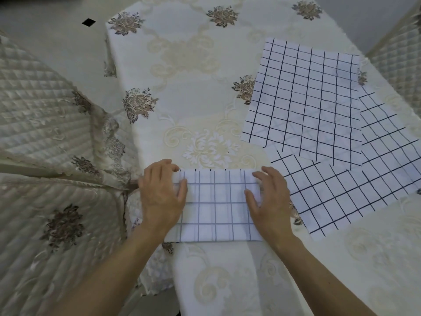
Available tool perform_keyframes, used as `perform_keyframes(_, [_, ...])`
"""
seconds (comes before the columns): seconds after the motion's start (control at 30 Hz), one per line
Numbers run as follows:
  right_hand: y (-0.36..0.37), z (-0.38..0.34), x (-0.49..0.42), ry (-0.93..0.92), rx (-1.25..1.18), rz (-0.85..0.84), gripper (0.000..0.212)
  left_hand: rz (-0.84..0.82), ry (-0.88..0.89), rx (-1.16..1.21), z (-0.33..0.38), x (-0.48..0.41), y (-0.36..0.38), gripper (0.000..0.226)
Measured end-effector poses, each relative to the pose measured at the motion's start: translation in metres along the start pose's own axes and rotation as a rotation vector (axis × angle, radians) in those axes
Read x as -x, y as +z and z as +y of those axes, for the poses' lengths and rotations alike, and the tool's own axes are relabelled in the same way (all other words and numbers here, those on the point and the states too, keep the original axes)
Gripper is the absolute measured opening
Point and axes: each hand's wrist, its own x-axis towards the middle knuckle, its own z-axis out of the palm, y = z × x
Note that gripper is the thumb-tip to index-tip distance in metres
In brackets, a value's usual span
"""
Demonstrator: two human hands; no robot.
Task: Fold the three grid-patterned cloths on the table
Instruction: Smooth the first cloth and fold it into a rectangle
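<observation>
A white cloth with a thin grid [216, 205] lies folded into a rectangle at the table's near edge. My left hand [163, 193] holds its left end, thumb on top and fingers curled over the far left corner. My right hand [268, 197] holds the right end the same way, thumb on the cloth. Two more grid cloths lie flat to the right: one [305, 101] further back on top, and one [355, 192] under it, turned at an angle and reaching the right edge of view.
The table wears a cream tablecloth [193, 87] with brown flower motifs. Quilted chair covers stand at the left [45, 124] and at the far right [396, 65]. The tablecloth hangs down over the near edge below the folded cloth.
</observation>
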Motion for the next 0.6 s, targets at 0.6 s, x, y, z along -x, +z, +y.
perform_keyframes(0.6, [0.038,0.008,0.026,-0.136,0.400,-0.360,0.070,-0.268,0.152,-0.329,-0.003,0.051,0.020,0.064])
